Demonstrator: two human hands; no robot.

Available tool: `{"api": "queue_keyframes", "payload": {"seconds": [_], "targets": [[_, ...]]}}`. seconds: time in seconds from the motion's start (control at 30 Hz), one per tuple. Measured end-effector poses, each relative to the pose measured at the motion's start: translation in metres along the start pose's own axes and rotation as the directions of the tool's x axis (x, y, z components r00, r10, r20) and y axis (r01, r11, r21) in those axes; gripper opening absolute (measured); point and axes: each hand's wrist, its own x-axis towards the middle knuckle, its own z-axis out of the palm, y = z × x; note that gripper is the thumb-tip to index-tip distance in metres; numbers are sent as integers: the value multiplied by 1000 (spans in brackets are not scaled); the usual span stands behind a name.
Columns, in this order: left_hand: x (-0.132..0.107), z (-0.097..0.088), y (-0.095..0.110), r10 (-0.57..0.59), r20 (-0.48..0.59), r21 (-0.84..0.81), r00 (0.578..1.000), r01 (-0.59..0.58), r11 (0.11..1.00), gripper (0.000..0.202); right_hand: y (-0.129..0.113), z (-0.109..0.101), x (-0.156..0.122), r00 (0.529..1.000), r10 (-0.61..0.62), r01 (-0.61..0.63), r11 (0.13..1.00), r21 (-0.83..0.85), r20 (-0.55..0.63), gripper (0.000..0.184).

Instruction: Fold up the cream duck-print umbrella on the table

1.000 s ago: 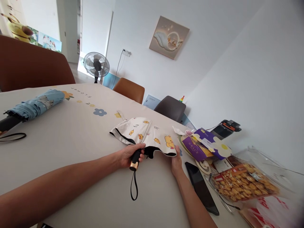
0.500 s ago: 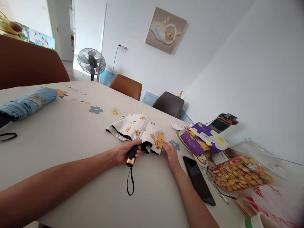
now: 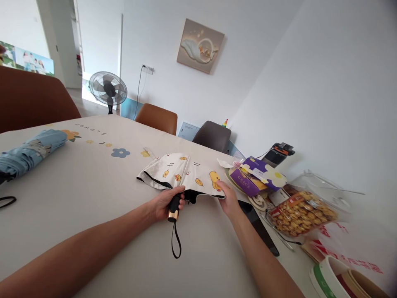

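A white folding umbrella (image 3: 189,171) printed with yellow ducks lies partly unfurled over the table, its black underside showing along the lower edge. My left hand (image 3: 166,203) is wrapped round its black handle (image 3: 174,207), which has a gold end and a black wrist loop (image 3: 176,242) hanging down. At the right, my right hand (image 3: 228,196) pinches the edge of the canopy beside a large duck, thumb on top and the other fingers beneath. The fabric is drawn out flat between the two hands.
A rolled blue umbrella (image 3: 34,153) lies at the left. On the right are a black phone (image 3: 259,229), a purple box (image 3: 248,180), a bag of cookies (image 3: 304,211), glasses (image 3: 281,234) and paper rolls (image 3: 328,277). Chairs and a fan (image 3: 108,87) stand beyond the table.
My right hand has pulled the canopy edge out to the right, so the folded panel is spread flatter. My left hand keeps its hold on the handle. The view has shifted slightly.
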Motion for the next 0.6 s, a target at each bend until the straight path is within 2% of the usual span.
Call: {"api": "queue_keyframes", "payload": {"seconds": [0.07,0.13,0.2,0.27,0.43,0.6], "targets": [[0,1,0,-5,-10,15,1000,5,1000,23,-24,10,3,999,37,-41,988,152,33,19],[0,1,0,-8,-17,25,1000,8,1000,23,-50,27,7,999,18,-25,969,245,30,16],[-1,1,0,-6,-12,34,1000,7,999,23,-70,50,12,1000,-5,2,959,284,10,12],[0,-1,-1,5,-3,45,1000,-5,999,24,-81,78,16,998,-5,-13,959,282,62,10],[2,-2,-3,-5,5,48,1000,5,999,29,-76,139,23,999,-10,2,977,212,34,16],[1,1,1,-8,20,25,1000,7,1000,25,-61,167,28,998,-51,45,984,170,35,22]]}}
